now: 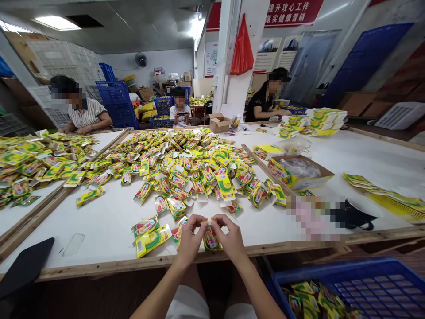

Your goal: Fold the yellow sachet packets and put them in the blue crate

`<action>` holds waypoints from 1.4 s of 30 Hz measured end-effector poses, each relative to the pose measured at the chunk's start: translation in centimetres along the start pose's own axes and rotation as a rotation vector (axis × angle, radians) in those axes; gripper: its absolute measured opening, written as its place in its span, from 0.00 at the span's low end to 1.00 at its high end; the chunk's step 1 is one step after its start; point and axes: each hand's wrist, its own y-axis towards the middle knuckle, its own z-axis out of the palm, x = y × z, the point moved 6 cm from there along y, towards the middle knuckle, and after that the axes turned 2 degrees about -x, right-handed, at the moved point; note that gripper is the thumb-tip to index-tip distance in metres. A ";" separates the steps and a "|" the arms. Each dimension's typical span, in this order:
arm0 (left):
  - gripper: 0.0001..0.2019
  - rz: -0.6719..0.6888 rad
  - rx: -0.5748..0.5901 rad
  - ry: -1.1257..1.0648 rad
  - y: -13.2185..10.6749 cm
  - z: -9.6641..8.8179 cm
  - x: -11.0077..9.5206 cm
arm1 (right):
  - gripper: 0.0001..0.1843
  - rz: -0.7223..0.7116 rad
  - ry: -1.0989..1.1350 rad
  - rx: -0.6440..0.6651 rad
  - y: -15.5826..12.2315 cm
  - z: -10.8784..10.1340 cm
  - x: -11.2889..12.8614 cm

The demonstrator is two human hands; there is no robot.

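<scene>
Between my two hands is a small printed carton [211, 239], yellow, green and red, held at the table's front edge. The fingers of my left hand [192, 232] pinch its top left edge. My right hand [229, 230] pinches the top right edge, thumbs almost meeting. Just left of my hands lie a yellow carton [152, 240] and a green-and-red carton [145, 226]. Beyond them spreads a big heap of similar small cartons [199, 173], several with white end flaps standing open.
Wooden strips [66, 190] divide the white table [109, 230]. To the right stand an open display box [312, 177] holding clear plastic and stacked yellow boxes [318, 119]. A blue crate [365, 270] with cartons sits below right. A dark flat object [29, 266] lies left. Three other people are around the table.
</scene>
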 end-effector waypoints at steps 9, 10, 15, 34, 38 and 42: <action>0.09 0.027 0.046 -0.013 -0.7 -0.4 1.5 | 0.10 0.057 0.141 0.162 -0.8 0.9 -0.8; 0.09 0.037 0.051 -0.002 -1.0 -0.5 1.5 | 0.10 0.058 0.149 0.169 -1.0 1.2 -0.8; 0.15 0.105 0.060 0.169 -2.1 -2.1 0.7 | 0.12 0.066 -0.020 -0.054 -2.4 -3.0 -1.0; 0.26 -0.529 -0.381 1.246 -2.7 -23.2 5.5 | 0.17 0.144 -0.346 -0.167 -5.4 -11.2 -2.9; 0.15 -0.276 -0.438 1.061 -2.2 -22.7 3.3 | 0.14 0.063 -0.235 -0.088 -4.5 -6.3 -0.6; 0.09 0.162 -0.402 0.732 -1.3 -18.1 -2.4 | 0.10 -0.046 -0.111 0.040 -3.8 -1.1 2.5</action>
